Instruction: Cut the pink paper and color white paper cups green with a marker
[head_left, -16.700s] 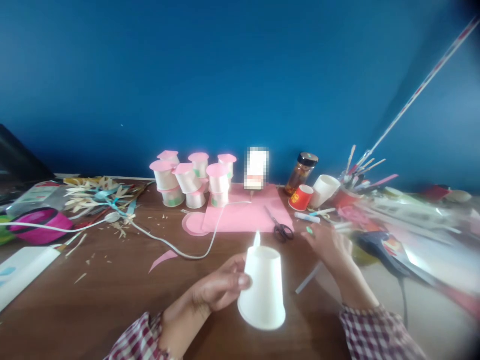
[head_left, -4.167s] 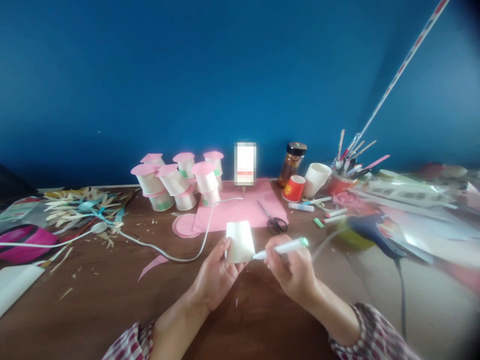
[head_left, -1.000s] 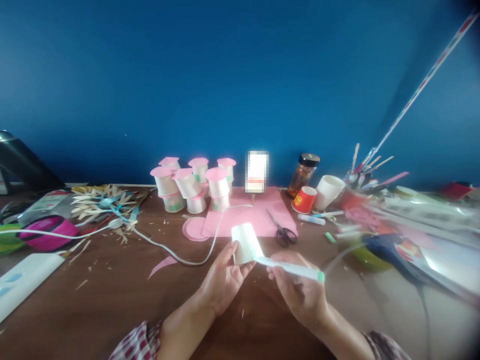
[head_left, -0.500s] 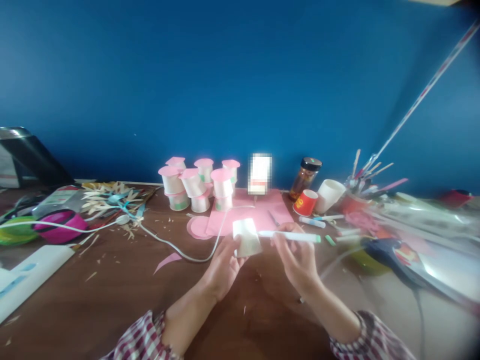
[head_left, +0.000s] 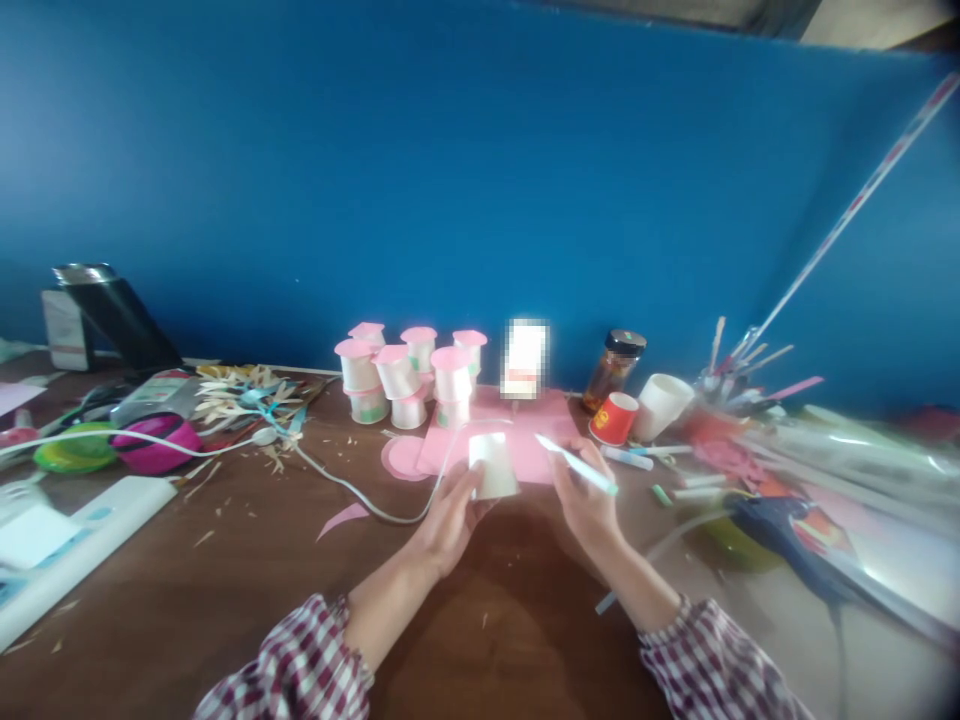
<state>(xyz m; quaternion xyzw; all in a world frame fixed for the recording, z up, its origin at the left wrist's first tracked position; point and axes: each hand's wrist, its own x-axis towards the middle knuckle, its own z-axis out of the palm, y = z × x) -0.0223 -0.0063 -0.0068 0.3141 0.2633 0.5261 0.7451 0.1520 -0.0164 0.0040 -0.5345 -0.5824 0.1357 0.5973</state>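
An upside-down white paper cup is held by my left hand, whose fingers wrap its left side and underside. Any marks on the cup are too blurred to make out. To its right, my right hand pinches an uncapped marker with a pale green end. The marker's tip points up and left, apart from the cup. Behind both hands lies pink paper. Stacked white cups with pink paper tops and green marks stand to the left, near the wall.
A small green cap and a blue-capped marker lie on the right, near a red cup, a white cup and a dark-lidded jar. A white cable crosses the left side near a power strip. A glue gun lies at right.
Earlier, my right hand was empty near the markers; later its marker touched the cup. Now the marker has moved away from the cup, its tip tilted upward. The camera view has tipped up.
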